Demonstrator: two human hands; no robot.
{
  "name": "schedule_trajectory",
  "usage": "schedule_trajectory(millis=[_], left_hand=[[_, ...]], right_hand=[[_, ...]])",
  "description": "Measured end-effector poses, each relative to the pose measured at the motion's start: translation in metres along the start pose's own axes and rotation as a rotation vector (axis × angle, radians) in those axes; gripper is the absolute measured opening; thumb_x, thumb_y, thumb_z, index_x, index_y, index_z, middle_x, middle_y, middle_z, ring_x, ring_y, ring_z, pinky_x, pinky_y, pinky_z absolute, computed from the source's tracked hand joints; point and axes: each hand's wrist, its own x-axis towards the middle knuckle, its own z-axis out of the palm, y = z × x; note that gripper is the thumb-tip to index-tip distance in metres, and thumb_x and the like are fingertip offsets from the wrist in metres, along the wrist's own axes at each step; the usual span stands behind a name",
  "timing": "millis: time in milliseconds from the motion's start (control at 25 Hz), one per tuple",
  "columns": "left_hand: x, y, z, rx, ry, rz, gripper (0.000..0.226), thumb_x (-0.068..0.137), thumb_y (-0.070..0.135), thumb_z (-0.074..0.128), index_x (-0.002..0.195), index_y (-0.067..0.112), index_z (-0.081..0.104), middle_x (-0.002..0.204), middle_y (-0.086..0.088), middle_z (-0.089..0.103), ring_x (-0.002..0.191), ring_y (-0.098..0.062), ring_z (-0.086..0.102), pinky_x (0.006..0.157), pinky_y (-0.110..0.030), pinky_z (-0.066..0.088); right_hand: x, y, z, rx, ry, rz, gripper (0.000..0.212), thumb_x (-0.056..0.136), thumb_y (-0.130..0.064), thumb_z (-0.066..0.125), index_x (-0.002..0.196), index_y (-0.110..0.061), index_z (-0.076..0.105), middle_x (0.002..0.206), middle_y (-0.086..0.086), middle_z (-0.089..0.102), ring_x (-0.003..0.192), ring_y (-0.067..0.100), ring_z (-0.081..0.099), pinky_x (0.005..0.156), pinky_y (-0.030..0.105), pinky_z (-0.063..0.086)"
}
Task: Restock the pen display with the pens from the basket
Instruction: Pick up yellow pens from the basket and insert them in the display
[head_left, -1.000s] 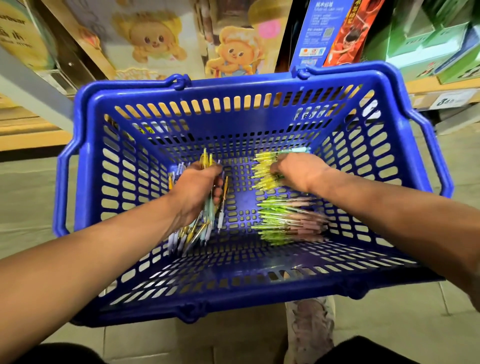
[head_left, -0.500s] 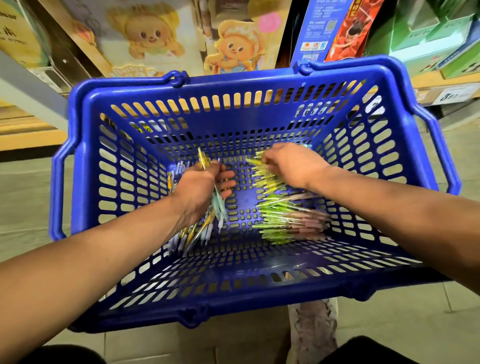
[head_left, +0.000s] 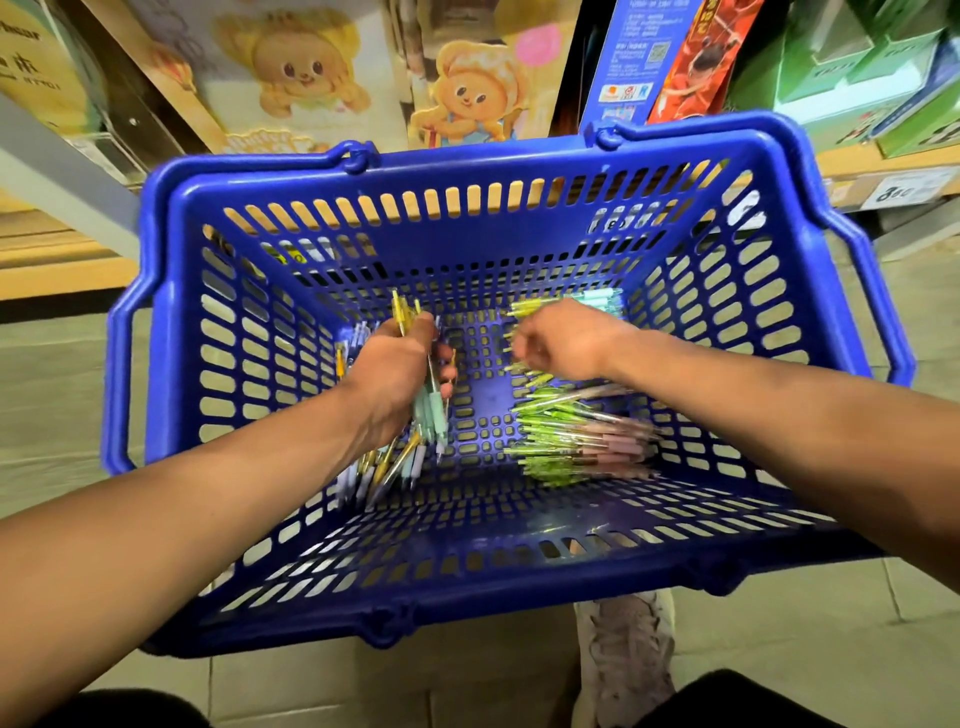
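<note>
A blue plastic basket (head_left: 498, 592) sits on the floor right in front of me. Both my hands reach down inside it. My left hand (head_left: 395, 379) grips a bunch of pens (head_left: 434, 410) with teal and yellow barrels, held upright over more pens (head_left: 384, 473) lying at the basket's left. My right hand (head_left: 563, 340) has its fingers curled over the far end of a heap of green and pink pens (head_left: 576, 436) on the right of the basket floor; whether it pinches any is blurred. The pen display is out of view.
Store shelves stand behind the basket with cartoon-printed boxes (head_left: 467, 88), a blue and red box (head_left: 670, 57) and green boxes (head_left: 857, 67). A price tag (head_left: 904, 189) hangs on the right shelf edge. My shoe (head_left: 626, 660) rests on the tiled floor below the basket.
My left hand has lifted its bunch of pens slightly and shifted toward the basket's middle. My right hand has moved along the far end of the green pens, fingers curling.
</note>
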Motion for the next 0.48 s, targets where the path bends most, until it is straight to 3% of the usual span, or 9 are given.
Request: schedule_trajectory(millis=[120, 280, 360, 480], left_hand=[[0.003, -0.002, -0.002, 0.024, 0.010, -0.014, 0.023, 0.104, 0.013, 0.053, 0.123, 0.009, 0.040, 0.077, -0.005, 0.053, 0.060, -0.016, 0.051, 0.057, -0.034, 0.044], [0.007, -0.002, -0.001, 0.060, 0.016, -0.009, 0.021, 0.103, 0.009, 0.053, 0.121, 0.004, 0.044, 0.075, -0.005, 0.050, 0.058, -0.015, 0.047, 0.054, -0.032, 0.041], [0.007, -0.002, 0.000, 0.054, 0.000, -0.015, 0.020, 0.103, 0.008, 0.053, 0.121, 0.003, 0.046, 0.075, -0.006, 0.052, 0.059, -0.016, 0.049, 0.054, -0.033, 0.041], [0.005, -0.001, 0.000, 0.035, -0.021, -0.018, 0.023, 0.105, 0.012, 0.053, 0.125, 0.001, 0.051, 0.084, -0.010, 0.065, 0.065, -0.019, 0.060, 0.060, -0.034, 0.051]], right_hand=[[-0.002, 0.033, 0.015, -0.441, -0.157, 0.007, 0.017, 0.096, -0.013, 0.060, 0.110, -0.021, 0.066, 0.120, 0.003, 0.063, 0.097, 0.025, 0.063, 0.085, 0.038, 0.057], [-0.001, 0.040, 0.030, -0.697, -0.123, -0.128, 0.037, 0.095, -0.009, 0.057, 0.131, -0.020, 0.059, 0.138, 0.008, 0.053, 0.117, 0.036, 0.059, 0.088, 0.045, 0.057], [-0.002, 0.039, 0.033, -0.730, -0.125, -0.162, 0.037, 0.096, -0.008, 0.056, 0.131, -0.017, 0.059, 0.136, 0.007, 0.053, 0.120, 0.035, 0.057, 0.086, 0.043, 0.056], [-0.005, 0.031, 0.020, -0.580, 0.006, -0.107, 0.026, 0.100, -0.025, 0.050, 0.122, -0.017, 0.063, 0.121, 0.003, 0.057, 0.104, 0.026, 0.062, 0.077, 0.038, 0.058]])
